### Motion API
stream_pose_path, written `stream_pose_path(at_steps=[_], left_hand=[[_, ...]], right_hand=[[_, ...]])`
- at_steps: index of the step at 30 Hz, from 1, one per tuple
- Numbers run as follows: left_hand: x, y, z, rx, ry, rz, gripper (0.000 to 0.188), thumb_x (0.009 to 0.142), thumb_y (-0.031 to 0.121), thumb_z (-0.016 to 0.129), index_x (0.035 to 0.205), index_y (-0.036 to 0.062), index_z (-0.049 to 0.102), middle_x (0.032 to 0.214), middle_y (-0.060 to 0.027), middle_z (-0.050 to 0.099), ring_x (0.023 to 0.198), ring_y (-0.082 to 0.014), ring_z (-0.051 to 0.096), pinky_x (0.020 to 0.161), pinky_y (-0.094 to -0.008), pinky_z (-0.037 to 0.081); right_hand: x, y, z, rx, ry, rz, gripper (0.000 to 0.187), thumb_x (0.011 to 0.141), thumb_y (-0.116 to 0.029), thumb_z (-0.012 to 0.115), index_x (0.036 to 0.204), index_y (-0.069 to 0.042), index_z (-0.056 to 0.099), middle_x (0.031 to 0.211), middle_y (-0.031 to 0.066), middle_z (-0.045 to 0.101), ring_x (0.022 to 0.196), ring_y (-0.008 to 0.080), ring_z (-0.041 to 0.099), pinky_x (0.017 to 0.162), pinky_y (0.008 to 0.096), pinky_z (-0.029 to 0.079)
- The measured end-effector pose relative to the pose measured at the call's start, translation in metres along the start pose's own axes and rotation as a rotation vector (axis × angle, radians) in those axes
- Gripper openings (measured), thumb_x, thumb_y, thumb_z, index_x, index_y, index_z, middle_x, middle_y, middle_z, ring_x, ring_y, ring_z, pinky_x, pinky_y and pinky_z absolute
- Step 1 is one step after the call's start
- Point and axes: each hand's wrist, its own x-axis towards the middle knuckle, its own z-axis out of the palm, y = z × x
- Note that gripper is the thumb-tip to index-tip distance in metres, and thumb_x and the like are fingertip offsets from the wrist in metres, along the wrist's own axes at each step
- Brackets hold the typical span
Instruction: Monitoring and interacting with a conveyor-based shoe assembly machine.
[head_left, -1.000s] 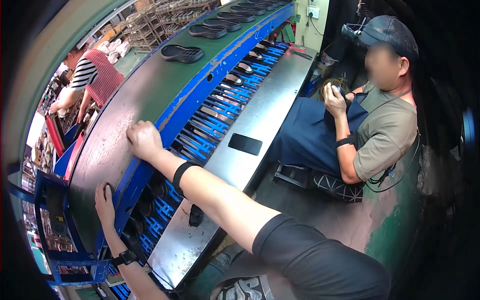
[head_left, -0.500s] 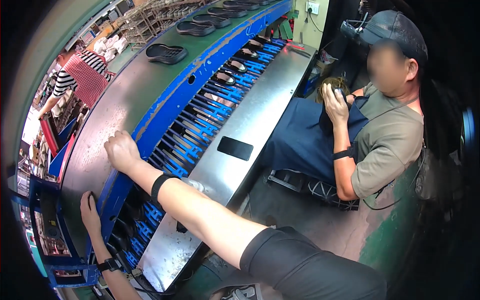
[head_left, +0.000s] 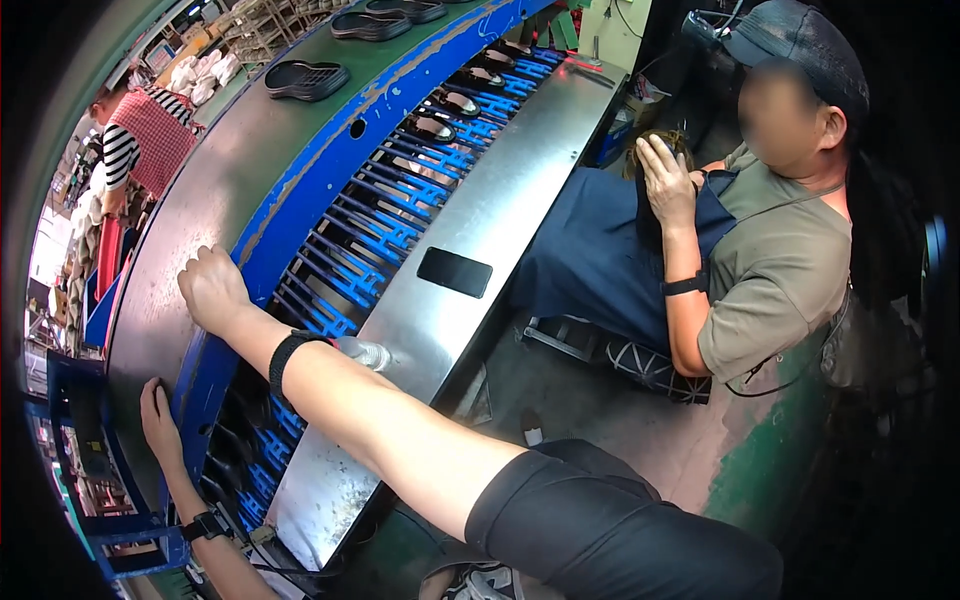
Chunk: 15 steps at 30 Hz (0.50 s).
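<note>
Two hands down on the conveyor's edge

Two bare hands rest on the dark green conveyor belt (head_left: 215, 190) of a shoe line. The right hand (head_left: 212, 290), a black wristband behind it, is curled into a loose fist, fingers pressed together, knuckles on the belt just beside its blue rim (head_left: 330, 160); whether anything sits inside that fist cannot be told. The left hand (head_left: 160, 420), a watch at its wrist, lies flat with the fingers spread on the same surface, nearer the wearer and close to the blue frame (head_left: 120, 530) at the end. Neither hand holds a visible object. Black shoe soles (head_left: 305, 78) ride the belt well apart from both hands, farther up the curve. Between belt and steel worktop (head_left: 480, 210) runs a blue slatted rack (head_left: 380, 230) with shoes (head_left: 440, 125) standing in its far slots; a dark flat rectangle (head_left: 454, 271) lies on the worktop. A seated co-worker in a cap and blue apron holds a dark piece at the lap with one hand (head_left: 665, 180).

By the look of it, this is a pause at the belt, hands braced rather than working. Any pick would call for a long reach up the belt toward the nearest sole, the fist opening first.
</note>
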Motion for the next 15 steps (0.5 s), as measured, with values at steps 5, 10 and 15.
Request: stream_pose_path(at_steps=[5, 10, 15], left_hand=[[0.0022, -0.0026, 0.0027, 0.016, 0.01, 0.004, 0.036, 0.103, 0.026, 0.046, 0.125, -0.0001, 0.058, 0.128, -0.0142, 0.06, 0.121, -0.0283, 0.055, 0.105, -0.0339, 0.038], [0.0008, 0.002, 0.0017, 0.025, 0.014, -0.003, 0.035, 0.103, 0.026, 0.046, 0.125, 0.0007, 0.059, 0.127, -0.0138, 0.06, 0.12, -0.0286, 0.055, 0.105, -0.0344, 0.039], [0.0005, 0.0037, 0.0024, 0.026, 0.03, -0.036, 0.034, 0.103, 0.025, 0.047, 0.124, 0.0012, 0.06, 0.126, -0.0135, 0.061, 0.119, -0.0288, 0.056, 0.104, -0.0346, 0.04]], right_hand=[[0.0013, 0.0003, 0.0022, -0.024, -0.05, 0.0, 0.008, 0.071, -0.013, 0.061, 0.066, -0.008, 0.066, 0.073, 0.0101, 0.066, 0.081, 0.0261, 0.06, 0.076, 0.0371, 0.045], [-0.0003, 0.0027, 0.0013, -0.014, -0.036, 0.003, 0.009, 0.072, -0.012, 0.061, 0.067, -0.008, 0.067, 0.074, 0.0099, 0.066, 0.082, 0.0261, 0.061, 0.076, 0.0373, 0.045], [0.0017, 0.0009, -0.0022, -0.002, -0.08, 0.007, 0.009, 0.072, -0.013, 0.061, 0.068, -0.008, 0.068, 0.074, 0.0099, 0.066, 0.082, 0.0258, 0.061, 0.076, 0.0375, 0.045]])
